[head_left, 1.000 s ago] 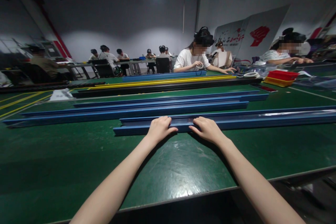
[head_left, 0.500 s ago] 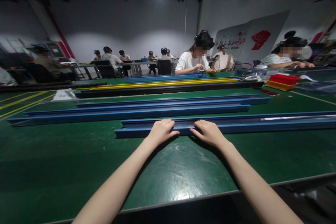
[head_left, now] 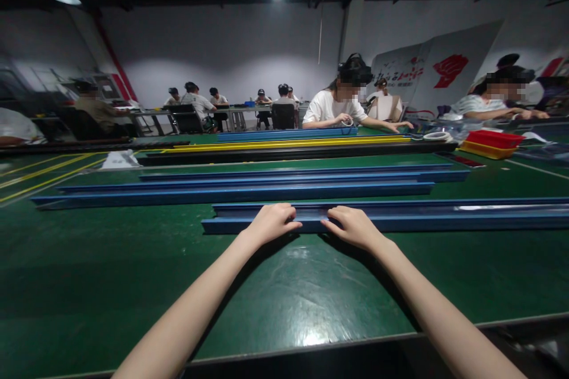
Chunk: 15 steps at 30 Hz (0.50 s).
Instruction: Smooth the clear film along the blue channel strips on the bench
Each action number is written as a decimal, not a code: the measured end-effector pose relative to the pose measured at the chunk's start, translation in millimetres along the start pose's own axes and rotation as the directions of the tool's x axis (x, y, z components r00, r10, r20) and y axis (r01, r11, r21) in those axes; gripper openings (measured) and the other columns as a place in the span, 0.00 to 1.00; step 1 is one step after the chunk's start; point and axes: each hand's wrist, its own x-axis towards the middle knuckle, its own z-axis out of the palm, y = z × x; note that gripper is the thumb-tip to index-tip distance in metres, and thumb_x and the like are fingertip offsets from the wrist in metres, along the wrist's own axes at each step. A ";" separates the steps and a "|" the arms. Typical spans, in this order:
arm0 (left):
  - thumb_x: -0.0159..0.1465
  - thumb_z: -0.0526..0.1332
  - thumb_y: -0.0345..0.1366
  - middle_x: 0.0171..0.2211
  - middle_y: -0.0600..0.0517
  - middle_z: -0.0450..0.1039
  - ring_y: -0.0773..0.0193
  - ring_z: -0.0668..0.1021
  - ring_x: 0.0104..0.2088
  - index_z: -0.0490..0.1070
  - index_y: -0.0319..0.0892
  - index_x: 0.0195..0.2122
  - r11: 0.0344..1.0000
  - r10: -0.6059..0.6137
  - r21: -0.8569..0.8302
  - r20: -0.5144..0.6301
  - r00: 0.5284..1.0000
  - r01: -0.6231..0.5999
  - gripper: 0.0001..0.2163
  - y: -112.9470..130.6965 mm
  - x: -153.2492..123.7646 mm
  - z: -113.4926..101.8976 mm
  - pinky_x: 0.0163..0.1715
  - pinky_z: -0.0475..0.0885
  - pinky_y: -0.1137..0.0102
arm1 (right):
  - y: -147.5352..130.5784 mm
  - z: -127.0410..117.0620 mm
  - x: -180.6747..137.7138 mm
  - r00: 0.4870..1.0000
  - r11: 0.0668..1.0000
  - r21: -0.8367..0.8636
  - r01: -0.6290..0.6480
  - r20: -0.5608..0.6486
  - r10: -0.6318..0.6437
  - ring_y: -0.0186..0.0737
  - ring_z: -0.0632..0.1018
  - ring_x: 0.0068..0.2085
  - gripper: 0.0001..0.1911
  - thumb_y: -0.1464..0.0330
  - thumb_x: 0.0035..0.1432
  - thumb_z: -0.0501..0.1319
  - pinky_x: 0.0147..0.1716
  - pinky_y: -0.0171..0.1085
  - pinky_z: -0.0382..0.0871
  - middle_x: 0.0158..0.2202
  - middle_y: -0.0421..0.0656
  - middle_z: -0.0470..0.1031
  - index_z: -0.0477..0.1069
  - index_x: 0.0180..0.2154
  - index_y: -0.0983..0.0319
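Note:
A long blue channel (head_left: 422,222) with a U-shaped trough lies across the table before me, its left end in view and its right end running out of the picture. Near that left end, my left hand (head_left: 273,222) is closed over the near wall, fingers curled into the trough and thumb on the front side. My right hand (head_left: 352,225) grips the same wall a short way to the right, thumb pointing toward the left one. A bare stretch of channel shows between the two thumbs. A white strip (head_left: 493,208) lies inside the trough farther right.
More blue channels (head_left: 249,192) lie parallel behind mine on the green table (head_left: 133,284). Beyond are yellow and black bars (head_left: 288,143), a red bin (head_left: 494,141) and a white cable coil (head_left: 438,137). A co-worker (head_left: 333,106) sits opposite; the table's front edge is close to me.
The view has turned slightly left, so things sit a little farther right. My hands keep their hold on the channel. The co-worker opposite has stretched one hand out toward the cable coil.

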 end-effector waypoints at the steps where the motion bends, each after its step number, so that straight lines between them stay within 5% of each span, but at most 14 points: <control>1: 0.60 0.56 0.44 0.30 0.54 0.71 0.66 0.73 0.31 0.69 0.42 0.31 1.000 -0.004 0.004 0.000 1.000 0.004 0.10 -2.4 -2.1 0.1 0.27 0.61 0.74 | -1.4 -0.6 2.1 1.000 1.000 -0.002 0.011 0.012 -0.011 0.37 0.73 0.35 0.18 0.59 0.61 0.45 0.31 0.32 0.56 0.33 0.45 0.73 0.68 0.32 0.61; 15: 0.59 0.56 0.44 0.30 0.54 0.71 0.66 0.72 0.31 0.68 0.42 0.30 0.999 -0.019 0.043 -0.018 1.000 0.020 0.10 -23.3 -21.3 -2.8 0.28 0.61 0.74 | -28.3 -8.6 30.1 0.990 0.998 0.009 0.060 0.127 -0.061 0.36 0.74 0.33 0.18 0.57 0.60 0.47 0.27 0.32 0.54 0.32 0.44 0.75 0.69 0.30 0.61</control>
